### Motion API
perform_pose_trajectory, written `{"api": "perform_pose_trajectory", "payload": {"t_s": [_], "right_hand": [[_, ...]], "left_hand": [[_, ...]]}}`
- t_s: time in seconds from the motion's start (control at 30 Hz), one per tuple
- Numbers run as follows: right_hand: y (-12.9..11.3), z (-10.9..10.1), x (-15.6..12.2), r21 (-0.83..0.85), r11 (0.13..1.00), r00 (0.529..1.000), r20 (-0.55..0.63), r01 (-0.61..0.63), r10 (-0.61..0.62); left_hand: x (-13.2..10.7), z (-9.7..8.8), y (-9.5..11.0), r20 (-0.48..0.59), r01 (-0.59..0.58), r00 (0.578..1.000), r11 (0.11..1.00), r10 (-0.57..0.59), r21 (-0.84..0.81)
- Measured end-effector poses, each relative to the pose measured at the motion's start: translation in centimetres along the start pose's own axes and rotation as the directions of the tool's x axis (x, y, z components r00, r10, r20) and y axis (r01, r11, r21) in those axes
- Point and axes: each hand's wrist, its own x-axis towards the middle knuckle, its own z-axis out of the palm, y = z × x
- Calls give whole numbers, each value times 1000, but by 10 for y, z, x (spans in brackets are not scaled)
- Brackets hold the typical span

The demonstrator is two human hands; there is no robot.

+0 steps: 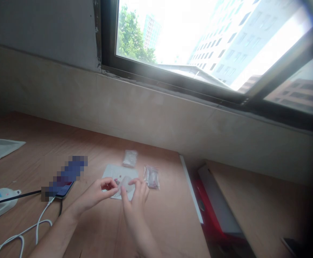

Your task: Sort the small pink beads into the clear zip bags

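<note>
My left hand (106,187) is closed in a pinch, thumb and forefinger meeting; whatever is between the tips is too small to make out. Close by on the right, my right hand (136,193) has its thumb and fingers around a small translucent whitish piece (125,183), which looks thin and rounded. Both hands are over a pale grey sheet (109,170) on the wooden table. Several tiny dark red and pinkish bits (116,181) lie on the sheet between the hands. Just right of the sheet is a small transparent bag (152,177) with dark and reddish contents.
Behind the sheet lies another small transparent packet (130,158). To the left are a phone (65,190) with a cable, white cords (38,224), a white power strip (0,202) and a pale packet (4,148). A red object (208,204) stands in the gap beyond the table's right edge.
</note>
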Motion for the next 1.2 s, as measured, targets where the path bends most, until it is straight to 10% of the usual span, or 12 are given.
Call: {"api": "perform_pose_trajectory", "payload": {"t_s": [0.7,1.2], "right_hand": [[7,9,1,420,877,928,365,-233,72],[20,25,12,206,958,969,184,-202,165]], "left_hand": [[-9,11,-10,122,-19,992,999,24,-39],[8,8,-18,-238,5,971,993,24,121]]}}
